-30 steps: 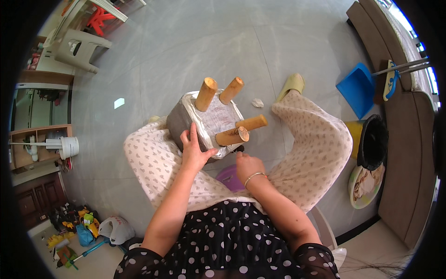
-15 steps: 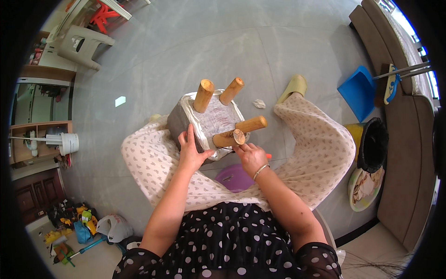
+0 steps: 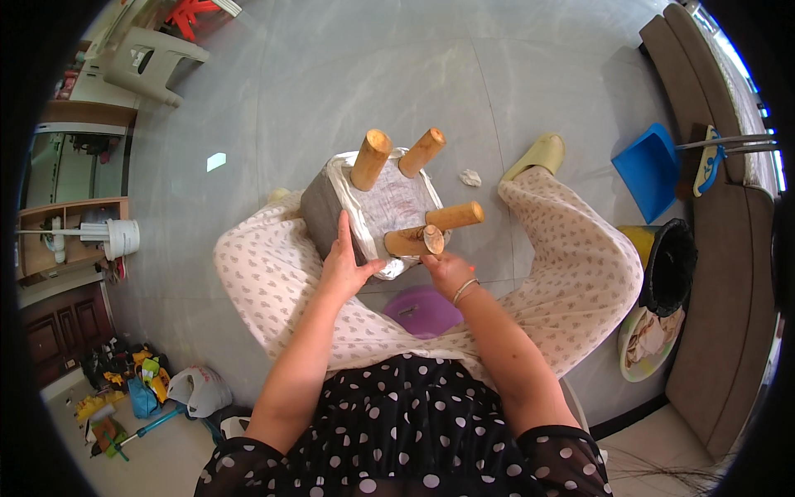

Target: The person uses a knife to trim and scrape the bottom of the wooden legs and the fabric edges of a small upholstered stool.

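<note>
A small upholstered stool (image 3: 319, 215) is turned over between my knees, its grey underside and several round wooden legs facing up. Pale white edging (image 3: 352, 211) runs around the underside. My left hand (image 3: 346, 263) grips the stool's near left corner, index finger stretched along the side and thumb on the near edge. Beside the nearest leg (image 3: 407, 241), my right hand (image 3: 447, 273) is closed at the near edge. A bit of orange shows past its fingers; the rest of what it holds is hidden. A purple round-topped object (image 3: 424, 313) sits below the stool.
A crumpled white scrap (image 3: 470, 177) lies on the floor near my slipper (image 3: 542, 153). At right are a blue dustpan (image 3: 646, 174), a brush (image 3: 706, 161), a black-lined bin (image 3: 669, 265), a basin (image 3: 636, 364) and a sofa (image 3: 720, 315). Bags (image 3: 199, 391) stand lower left.
The stool shifts slightly in view and its near leg stands a little further right. My right hand has turned slightly and less of the orange shows. My left hand keeps its hold.
</note>
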Demonstrator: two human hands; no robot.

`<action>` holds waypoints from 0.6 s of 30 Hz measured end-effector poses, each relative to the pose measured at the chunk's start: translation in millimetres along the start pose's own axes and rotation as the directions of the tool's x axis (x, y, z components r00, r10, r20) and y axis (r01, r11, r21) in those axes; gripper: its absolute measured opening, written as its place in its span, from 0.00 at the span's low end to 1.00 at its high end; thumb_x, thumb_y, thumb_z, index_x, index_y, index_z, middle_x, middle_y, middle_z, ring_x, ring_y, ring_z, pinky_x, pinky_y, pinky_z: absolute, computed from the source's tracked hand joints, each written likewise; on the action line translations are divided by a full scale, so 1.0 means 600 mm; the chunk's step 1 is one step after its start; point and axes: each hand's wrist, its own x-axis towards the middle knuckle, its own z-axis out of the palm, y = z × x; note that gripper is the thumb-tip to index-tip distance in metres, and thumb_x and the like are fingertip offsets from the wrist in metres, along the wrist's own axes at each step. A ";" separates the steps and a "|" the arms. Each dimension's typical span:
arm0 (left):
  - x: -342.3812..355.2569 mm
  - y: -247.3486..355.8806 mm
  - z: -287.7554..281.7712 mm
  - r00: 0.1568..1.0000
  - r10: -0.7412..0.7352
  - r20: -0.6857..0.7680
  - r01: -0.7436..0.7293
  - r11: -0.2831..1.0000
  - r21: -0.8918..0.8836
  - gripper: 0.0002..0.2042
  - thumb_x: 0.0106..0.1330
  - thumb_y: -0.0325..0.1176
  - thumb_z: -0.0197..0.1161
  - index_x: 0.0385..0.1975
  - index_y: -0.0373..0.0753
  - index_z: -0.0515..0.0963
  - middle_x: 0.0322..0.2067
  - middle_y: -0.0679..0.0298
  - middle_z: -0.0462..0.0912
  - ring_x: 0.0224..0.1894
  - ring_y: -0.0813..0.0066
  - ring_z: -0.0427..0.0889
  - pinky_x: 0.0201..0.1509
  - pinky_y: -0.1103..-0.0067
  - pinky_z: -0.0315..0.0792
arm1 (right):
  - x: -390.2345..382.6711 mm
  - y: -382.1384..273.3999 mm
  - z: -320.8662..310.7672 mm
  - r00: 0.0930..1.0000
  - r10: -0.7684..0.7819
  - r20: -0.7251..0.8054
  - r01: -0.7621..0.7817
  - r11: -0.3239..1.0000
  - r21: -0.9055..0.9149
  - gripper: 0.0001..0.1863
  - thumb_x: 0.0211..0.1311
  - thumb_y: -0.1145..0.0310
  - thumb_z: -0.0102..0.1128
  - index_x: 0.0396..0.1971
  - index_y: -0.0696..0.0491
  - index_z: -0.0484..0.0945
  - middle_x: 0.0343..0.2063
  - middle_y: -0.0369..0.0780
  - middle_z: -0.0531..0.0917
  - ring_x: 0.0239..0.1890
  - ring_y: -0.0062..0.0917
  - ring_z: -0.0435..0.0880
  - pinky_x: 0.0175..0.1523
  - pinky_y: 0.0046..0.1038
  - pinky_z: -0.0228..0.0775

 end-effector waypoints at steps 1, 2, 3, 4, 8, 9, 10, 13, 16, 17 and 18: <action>0.002 -0.002 -0.001 0.999 0.034 -0.001 -0.034 0.999 -0.008 0.55 0.48 0.35 0.73 0.68 0.39 0.35 0.61 0.41 0.61 0.63 0.49 0.63 0.63 0.68 0.61 | 0.002 -0.008 -0.005 0.998 0.040 0.056 -0.043 0.998 0.048 0.13 0.51 0.76 0.50 0.40 0.51 0.71 0.32 0.43 0.80 0.34 0.39 0.80 0.36 0.37 0.74; 0.003 -0.002 0.000 1.000 0.030 0.003 -0.030 1.000 -0.003 0.55 0.48 0.35 0.73 0.68 0.38 0.35 0.61 0.41 0.61 0.63 0.49 0.63 0.64 0.68 0.61 | 0.002 -0.017 -0.012 0.990 0.078 0.114 -0.089 0.992 0.092 0.13 0.52 0.76 0.50 0.39 0.52 0.70 0.31 0.44 0.80 0.35 0.40 0.80 0.36 0.38 0.74; 0.003 0.000 0.000 1.000 0.026 0.007 -0.026 1.000 0.002 0.54 0.48 0.35 0.73 0.68 0.38 0.35 0.62 0.42 0.61 0.63 0.50 0.63 0.64 0.69 0.61 | 0.002 -0.023 -0.018 0.978 0.112 0.174 -0.136 0.982 0.134 0.12 0.52 0.76 0.49 0.39 0.52 0.69 0.31 0.45 0.80 0.35 0.41 0.80 0.35 0.39 0.73; 0.004 0.006 -0.002 1.000 0.029 0.010 -0.029 1.000 0.009 0.54 0.49 0.35 0.73 0.68 0.38 0.35 0.62 0.43 0.60 0.64 0.51 0.63 0.64 0.70 0.60 | 0.001 -0.024 -0.021 0.976 0.084 0.201 -0.114 0.984 0.140 0.12 0.53 0.76 0.49 0.39 0.52 0.69 0.31 0.45 0.79 0.35 0.41 0.80 0.35 0.39 0.73; 0.005 -0.010 0.002 0.996 0.083 -0.017 -0.083 0.996 -0.024 0.55 0.49 0.34 0.73 0.68 0.37 0.33 0.60 0.40 0.63 0.61 0.48 0.66 0.63 0.69 0.62 | -0.011 -0.017 -0.024 0.975 -0.013 0.221 -0.018 0.990 0.139 0.11 0.52 0.75 0.49 0.38 0.53 0.69 0.31 0.45 0.79 0.35 0.40 0.81 0.34 0.38 0.74; 0.007 -0.008 0.002 0.997 0.081 -0.020 -0.081 0.996 -0.021 0.55 0.49 0.34 0.73 0.68 0.37 0.33 0.60 0.41 0.63 0.61 0.49 0.66 0.63 0.69 0.62 | -0.013 -0.014 -0.023 0.978 -0.033 0.204 0.006 0.991 0.130 0.11 0.52 0.74 0.50 0.38 0.53 0.70 0.31 0.44 0.79 0.34 0.40 0.81 0.34 0.38 0.74; 0.007 -0.009 0.002 0.997 0.078 -0.020 -0.078 0.997 -0.020 0.55 0.49 0.34 0.73 0.68 0.37 0.33 0.60 0.41 0.63 0.61 0.49 0.66 0.63 0.69 0.62 | -0.012 -0.015 -0.026 0.989 -0.054 0.135 0.041 0.994 0.098 0.12 0.51 0.75 0.50 0.37 0.53 0.70 0.31 0.43 0.79 0.34 0.38 0.81 0.33 0.37 0.75; 0.007 -0.009 0.002 0.995 0.096 -0.025 -0.097 0.995 -0.039 0.55 0.49 0.34 0.73 0.68 0.37 0.33 0.59 0.41 0.63 0.61 0.49 0.66 0.63 0.69 0.61 | -0.007 -0.016 -0.037 0.994 -0.104 -0.021 0.104 0.995 -0.007 0.13 0.48 0.76 0.52 0.37 0.53 0.71 0.32 0.41 0.79 0.35 0.35 0.81 0.34 0.35 0.75; 0.010 0.001 0.002 0.999 0.046 -0.006 -0.046 0.999 -0.014 0.55 0.48 0.34 0.73 0.68 0.38 0.33 0.60 0.41 0.63 0.61 0.49 0.66 0.63 0.69 0.61 | -0.005 -0.018 -0.053 0.994 -0.102 -0.046 0.098 0.991 -0.089 0.16 0.46 0.76 0.52 0.39 0.53 0.73 0.33 0.39 0.79 0.37 0.31 0.80 0.37 0.33 0.75; 0.009 0.000 0.002 0.999 0.044 -0.002 -0.044 0.998 -0.040 0.55 0.48 0.35 0.73 0.68 0.38 0.34 0.61 0.42 0.62 0.62 0.51 0.65 0.64 0.69 0.61 | -0.006 -0.013 -0.059 0.995 -0.096 -0.038 0.092 0.990 -0.106 0.17 0.46 0.76 0.52 0.41 0.53 0.73 0.33 0.38 0.79 0.38 0.30 0.80 0.38 0.32 0.75; 0.007 -0.001 0.002 0.999 0.042 0.002 -0.042 0.997 -0.067 0.55 0.49 0.35 0.73 0.68 0.39 0.35 0.62 0.43 0.61 0.63 0.52 0.64 0.64 0.70 0.60 | -0.007 -0.010 -0.063 0.996 -0.090 -0.029 0.086 0.989 -0.124 0.18 0.46 0.76 0.52 0.42 0.53 0.73 0.34 0.38 0.79 0.39 0.30 0.79 0.39 0.31 0.75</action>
